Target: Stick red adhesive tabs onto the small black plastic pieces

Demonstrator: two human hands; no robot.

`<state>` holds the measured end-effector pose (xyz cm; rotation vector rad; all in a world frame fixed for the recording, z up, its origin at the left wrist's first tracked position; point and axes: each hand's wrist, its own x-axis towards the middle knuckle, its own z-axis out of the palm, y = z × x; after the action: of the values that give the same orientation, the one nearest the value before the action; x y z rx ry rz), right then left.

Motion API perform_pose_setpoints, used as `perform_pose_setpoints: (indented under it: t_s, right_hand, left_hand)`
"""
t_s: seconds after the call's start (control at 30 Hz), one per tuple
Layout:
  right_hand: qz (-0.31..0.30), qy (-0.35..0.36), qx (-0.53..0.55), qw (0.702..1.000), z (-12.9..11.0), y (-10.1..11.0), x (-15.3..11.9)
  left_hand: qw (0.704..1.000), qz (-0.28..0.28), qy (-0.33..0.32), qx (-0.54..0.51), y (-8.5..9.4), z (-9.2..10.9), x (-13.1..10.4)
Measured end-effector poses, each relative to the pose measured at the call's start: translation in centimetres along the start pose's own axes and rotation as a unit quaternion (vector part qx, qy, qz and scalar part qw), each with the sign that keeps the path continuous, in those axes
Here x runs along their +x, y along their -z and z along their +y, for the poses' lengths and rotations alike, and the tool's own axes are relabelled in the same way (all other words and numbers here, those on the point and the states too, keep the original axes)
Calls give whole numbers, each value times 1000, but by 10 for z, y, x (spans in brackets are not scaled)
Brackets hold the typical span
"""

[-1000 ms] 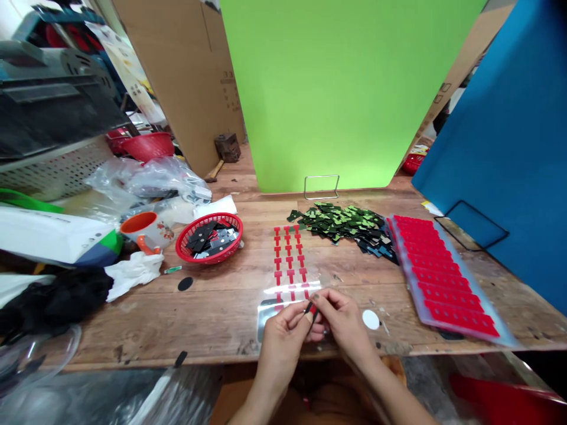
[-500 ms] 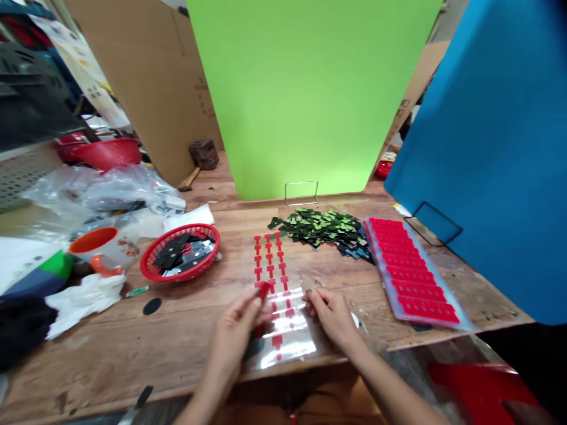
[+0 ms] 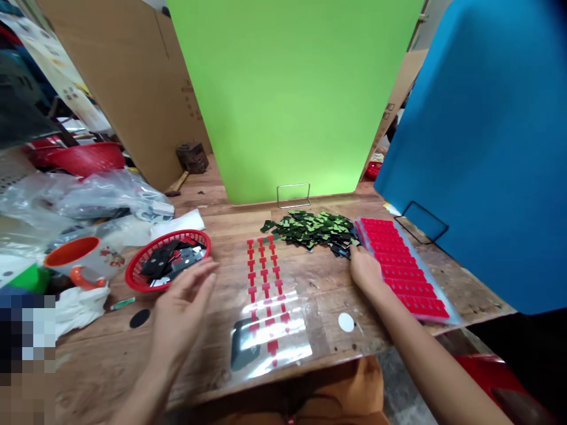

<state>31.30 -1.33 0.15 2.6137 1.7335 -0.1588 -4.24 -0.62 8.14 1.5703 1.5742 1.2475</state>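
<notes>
My left hand (image 3: 186, 304) hovers beside the red basket (image 3: 132, 277), fingers stretched and thumb apart, with nothing seen in it. In the basket lie black and grey flat pieces (image 3: 162, 260). My right hand (image 3: 367, 271) reaches to the right end of a heap of small green and black pieces (image 3: 314, 230); its fingertips are mostly hidden. Between the hands, a transparent plastic sheet (image 3: 301, 339) lies flat on the table, with red T-shaped pieces (image 3: 264, 274) in three columns. Under its near left corner shows a dark rounded rectangle (image 3: 244, 345).
Right of the heap lies a stack of red strips (image 3: 401, 265) on plastic sheeting. A green board (image 3: 292, 106) and a blue board (image 3: 478, 153) stand behind. At left are an orange-lined mug (image 3: 93, 262), crumpled tissue (image 3: 84, 307) and plastic bags (image 3: 101, 195). A white disc (image 3: 346, 322) lies near the front.
My left hand has left the sheet and moved left to the basket; the red piece it held is gone from it. My right hand has moved from the sheet up and right to the heap.
</notes>
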Motion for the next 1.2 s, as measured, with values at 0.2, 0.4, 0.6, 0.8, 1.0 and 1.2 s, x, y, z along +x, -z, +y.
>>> perform_pose_setpoints:
  t_s: [0.2,0.4,0.6,0.8,1.0,1.2]
  right_hand:
    - [-46,-8,-9,999,-1,-2,2]
    - [-62,12,-3,998,0,-3,-6]
    - [35,37,61,997,1,-2,-13]
    - [109,81,297,945,-6,2,-24]
    - [-119,21,654,747,-46,12,-62]
    - [-298,59,724,619,-85,1,-107]
  left_hand:
    - [988,-82,123,-42,-14,-14,-49]
    - [973,-86,192,-94,-13,-24,-72]
    - [965,-110,210,-114,-21,-23,-84]
    - [952,-126,234,-148,-38,-12,-92]
    - [924,-170,272,-207,-58,6,-96]
    - [897,-217,272,-272,-72,12,-101]
